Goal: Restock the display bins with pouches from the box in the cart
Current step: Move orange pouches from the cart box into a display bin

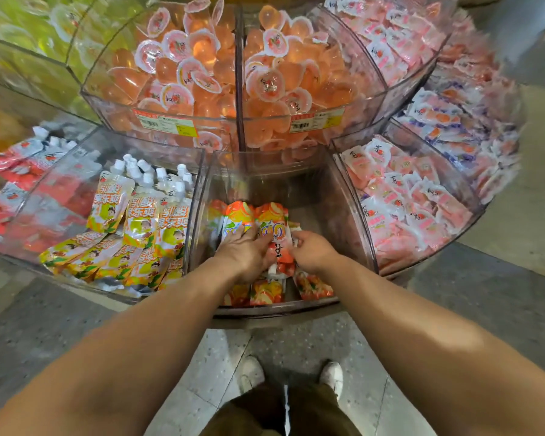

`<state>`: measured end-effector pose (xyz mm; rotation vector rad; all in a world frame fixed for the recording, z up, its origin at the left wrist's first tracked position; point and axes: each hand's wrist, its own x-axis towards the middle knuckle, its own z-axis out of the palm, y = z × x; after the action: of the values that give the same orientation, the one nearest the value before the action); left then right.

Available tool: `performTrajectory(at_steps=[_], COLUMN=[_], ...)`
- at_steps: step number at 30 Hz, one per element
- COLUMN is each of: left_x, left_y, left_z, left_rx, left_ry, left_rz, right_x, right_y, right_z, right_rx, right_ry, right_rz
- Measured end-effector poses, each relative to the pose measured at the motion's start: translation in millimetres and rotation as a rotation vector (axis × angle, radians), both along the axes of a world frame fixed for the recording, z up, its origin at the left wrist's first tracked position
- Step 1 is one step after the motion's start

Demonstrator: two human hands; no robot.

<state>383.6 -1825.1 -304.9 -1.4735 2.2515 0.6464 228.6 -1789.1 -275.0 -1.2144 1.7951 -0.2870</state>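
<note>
Both hands are inside the clear plastic wedge-shaped display bin [202, 196] at the middle of the lower ring of the round stand. The left hand [247, 251] lies palm down with fingers curled over the orange and white printed spout pouches [272, 226], holding them near the middle of the bin floor. The right hand [309, 251] pinches the right edge of the same pouch bundle with fingers bent. I judge that the two hands hold the pouches from both sides so that they go down together as a neat row and do not slide apart.

More pouches of the same kind [268, 291] lie flat against the front wall of this bin, and the back part of the floor is bare, so the bin seems only partly filled.

The bin on the left holds yellow and orange spout pouches with white caps [142, 218], set in tidy rows. The box and the cart are not in view.
</note>
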Motion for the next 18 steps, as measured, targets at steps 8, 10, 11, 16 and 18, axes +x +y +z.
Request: performTrajectory(at_steps=[8,10,11,16,18], left_x=[-35.4,-52.5,-63.8,-145.9,-191.3], left_y=[13.0,24.2,32.1,122.9,171.4], left_z=[92.6,112.9,120.3,145.0,147.7], left_rx=[-0.215,-0.256,-0.276,-0.325,-0.323], left_ry=[0.295,0.395,0.435,0.473,0.439], left_rz=[0.137,0.197,0.203,0.085,-0.036], right_x=[-19.1,-33.5,-43.4,-126.0,-169.0], right_y=[35.9,53.8,66.2,165.0,221.9], right_z=[79.1,98.4,106.8,115.6,113.7], right_rx=[-0.406,-0.500,-0.532,-0.487,-0.438], right_ry=[0.108,0.118,0.125,0.240,0.316], right_rz=[-0.044,-0.103,-0.122,-0.220,-0.262])
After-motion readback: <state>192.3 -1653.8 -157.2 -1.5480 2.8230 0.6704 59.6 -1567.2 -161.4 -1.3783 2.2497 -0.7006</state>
